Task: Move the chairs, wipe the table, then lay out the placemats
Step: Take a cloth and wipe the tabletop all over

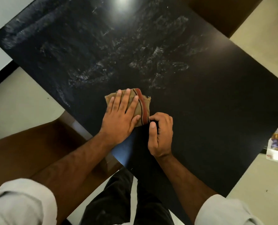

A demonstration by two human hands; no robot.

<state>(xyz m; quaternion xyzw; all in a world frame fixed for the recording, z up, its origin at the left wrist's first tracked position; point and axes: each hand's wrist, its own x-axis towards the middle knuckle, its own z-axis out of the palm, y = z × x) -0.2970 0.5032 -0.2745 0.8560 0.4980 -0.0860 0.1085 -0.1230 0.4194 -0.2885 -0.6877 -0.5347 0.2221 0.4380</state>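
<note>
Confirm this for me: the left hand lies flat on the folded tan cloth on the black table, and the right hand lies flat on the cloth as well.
Not quite. In the head view the left hand lies flat on the cloth on the table, but the right hand is curled, pinching the cloth's near corner.

Shiny smooth black table top (200, 103) showing smeary streaks, soft tan woven cloth with red stripes (141, 104) fraying at one edge
</note>
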